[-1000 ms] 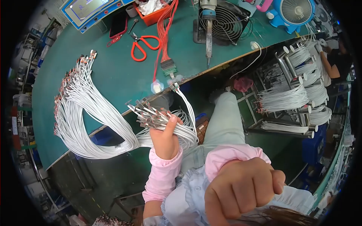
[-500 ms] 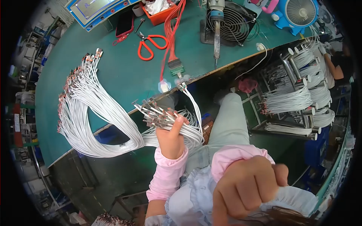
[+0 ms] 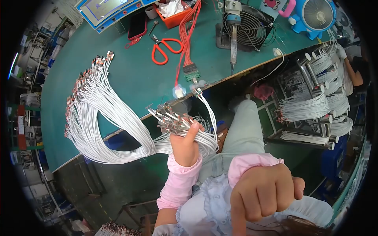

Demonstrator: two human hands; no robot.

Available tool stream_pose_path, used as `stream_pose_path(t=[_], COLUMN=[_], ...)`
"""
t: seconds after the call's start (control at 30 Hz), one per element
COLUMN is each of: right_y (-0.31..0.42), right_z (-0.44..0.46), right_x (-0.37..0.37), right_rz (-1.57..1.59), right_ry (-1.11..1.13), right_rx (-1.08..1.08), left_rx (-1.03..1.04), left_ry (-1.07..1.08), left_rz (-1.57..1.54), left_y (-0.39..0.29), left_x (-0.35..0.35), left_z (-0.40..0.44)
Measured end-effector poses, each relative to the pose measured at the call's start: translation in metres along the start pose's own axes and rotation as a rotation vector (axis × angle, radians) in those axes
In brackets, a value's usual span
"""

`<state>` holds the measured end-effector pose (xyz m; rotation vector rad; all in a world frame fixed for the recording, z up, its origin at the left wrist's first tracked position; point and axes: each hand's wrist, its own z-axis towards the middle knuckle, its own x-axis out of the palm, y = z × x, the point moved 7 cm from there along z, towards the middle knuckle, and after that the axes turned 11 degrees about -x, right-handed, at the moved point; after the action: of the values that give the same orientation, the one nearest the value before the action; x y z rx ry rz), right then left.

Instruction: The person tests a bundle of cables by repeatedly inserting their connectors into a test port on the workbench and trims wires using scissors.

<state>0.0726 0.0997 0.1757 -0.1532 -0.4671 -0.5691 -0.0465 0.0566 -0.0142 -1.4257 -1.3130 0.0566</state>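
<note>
My left hand (image 3: 186, 148) is closed around a thick bundle of white cables (image 3: 202, 139). Their metal-ended connectors (image 3: 171, 120) stick out above my thumb, beside the table edge. My right hand (image 3: 267, 192) is raised close to the camera, away from the cables. Its fingers are curled into a fist with the index finger pointing down toward the bottom edge; the palm is hidden, and nothing shows in it. A few white cables run up from the bundle to a plug at a green circuit board (image 3: 191, 72) wired with red leads (image 3: 188, 43).
A larger loop of white cables (image 3: 118, 106) lies across the green table (image 3: 130, 82). Orange-handled scissors (image 3: 160, 55), a phone (image 3: 137, 26), a soldering iron (image 3: 234, 43) and a black fan (image 3: 252, 29) lie farther back. Cable racks (image 3: 321, 98) and another person's arm (image 3: 352, 72) are at right.
The whole view has shifted a little, so the table things sit farther right. My left hand keeps its grip on the cables; my right hand stays curled near the camera.
</note>
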Motion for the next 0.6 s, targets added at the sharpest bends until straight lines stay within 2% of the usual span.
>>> stream_pose_path(t=[0.17, 0.23, 0.27, 0.37, 0.4, 0.5, 0.53, 0.6], right_y=[0.001, -0.012, -0.015, -0.045, -0.043, -0.044, -0.042, -0.036], right_z=[-0.009, -0.014, -0.013, -0.004, 0.002, 0.015, 0.015, 0.015], right_x=[-0.009, -0.024, -0.024, -0.010, -0.006, 0.012, 0.011, 0.011], right_rz=[-0.003, -1.090, -1.096, -1.534, -1.535, -1.629, -1.627, -1.592], right_ry=[0.033, -0.051, -0.066, 0.374, 0.356, 0.558, 0.561, 0.571], right_rx=[-0.140, 0.110, 0.112, 0.317, 0.324, 0.372, 0.373, 0.280], left_rx=[0.011, 0.007, 0.006, 0.003, 0.012, -0.010, -0.010, -0.022], left_ry=[-0.008, -0.009, -0.006, -0.020, -0.025, -0.049, -0.055, -0.030], left_rz=[-0.001, 0.023, 0.037, 0.026, 0.017, 0.006, 0.001, -0.012], left_y=[-0.001, 0.000, 0.001, 0.000, 0.000, 0.001, 0.000, 0.001], left_x=[0.000, -0.002, -0.001, -0.002, -0.002, -0.001, -0.001, 0.000], left_z=[0.001, 0.001, 0.002, 0.002, 0.001, 0.000, 0.001, 0.006])
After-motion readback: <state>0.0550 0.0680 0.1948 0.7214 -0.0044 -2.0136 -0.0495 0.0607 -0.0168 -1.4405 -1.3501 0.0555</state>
